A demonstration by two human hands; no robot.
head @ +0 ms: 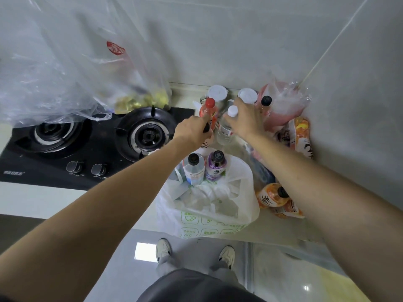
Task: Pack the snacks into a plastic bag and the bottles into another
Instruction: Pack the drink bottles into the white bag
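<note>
Nearest me, two bottles already stand in the white bag. My left hand grips a black-capped bottle; my right hand pinches the clear bottle. Lifting both could topple the red-capped bottle between them.

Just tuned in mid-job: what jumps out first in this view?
Both hands reach into a cluster of bottles at the back of the counter: the left hand grips a black-capped bottle beside the red-capped bottle, the right hand holds the clear bottle. Nearer, a white bag already holds two upright bottles. A gas stove sits left.
</note>
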